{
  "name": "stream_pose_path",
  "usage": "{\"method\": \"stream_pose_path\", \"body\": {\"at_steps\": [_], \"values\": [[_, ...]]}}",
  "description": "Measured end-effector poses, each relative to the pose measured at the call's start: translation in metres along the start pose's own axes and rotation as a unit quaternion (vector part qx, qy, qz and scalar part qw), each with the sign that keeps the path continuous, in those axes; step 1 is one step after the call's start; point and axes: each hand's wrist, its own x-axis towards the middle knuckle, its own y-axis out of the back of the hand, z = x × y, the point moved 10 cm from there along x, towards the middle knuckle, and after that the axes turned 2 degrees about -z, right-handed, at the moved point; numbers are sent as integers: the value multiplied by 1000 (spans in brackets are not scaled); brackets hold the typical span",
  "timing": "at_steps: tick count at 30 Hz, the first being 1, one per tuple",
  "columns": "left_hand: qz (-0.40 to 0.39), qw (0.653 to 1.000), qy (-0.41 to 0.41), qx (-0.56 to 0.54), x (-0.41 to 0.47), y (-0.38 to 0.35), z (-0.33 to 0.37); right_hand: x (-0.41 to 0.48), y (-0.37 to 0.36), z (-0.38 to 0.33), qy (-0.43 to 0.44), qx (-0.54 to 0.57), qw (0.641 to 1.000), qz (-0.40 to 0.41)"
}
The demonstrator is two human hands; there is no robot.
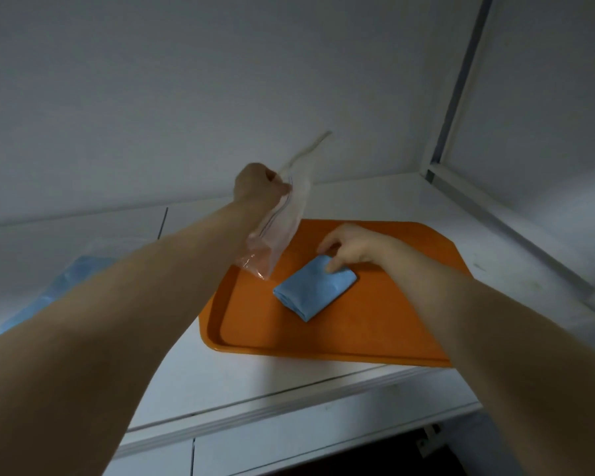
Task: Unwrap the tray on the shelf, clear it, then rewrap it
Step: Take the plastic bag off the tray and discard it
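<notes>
White shelf (241,372), orange tray (375,333); left hand (255,183) clenched around clear bag (276,237); right hand (352,245) pinching blue cloth (310,291)

— Where is the orange rectangular plastic tray (323,338)?
— Flat on the white shelf (255,383), toward its right end.
— What is on it?
— The folded blue cloth (310,290), mid-tray, with the right hand (351,249) gripping its rear end. The left hand (258,183) holds the clear plastic zip bag (275,228) above the tray's left rear corner. A crumpled blue sheet (66,280) lies left of the tray.
</notes>
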Motion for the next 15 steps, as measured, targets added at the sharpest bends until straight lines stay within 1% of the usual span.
{"method": "stream_pose_path", "body": {"at_steps": [2,3,5,8,10,12,15], "values": [[27,999,-32,22,2,5,14,4,-18,-6,16,-57,997,-47],[30,998,-47,35,2,3,19,4,-24,-10,24,-73,995,-58],[3,996,-69,65,-1,-12,25,7,-27,-11,29,-91,993,-62],[-54,991,-82,89,-8,-40,26,3,-23,-2,7,-105,992,-64],[-83,990,-71,88,-11,-55,24,-2,-20,7,-1,-93,994,-64],[-120,989,-43,74,-17,-71,20,-10,-11,18,-7,-54,997,-49],[-188,982,16,-6,-29,-99,16,-29,9,43,-36,16,999,-19]]}}
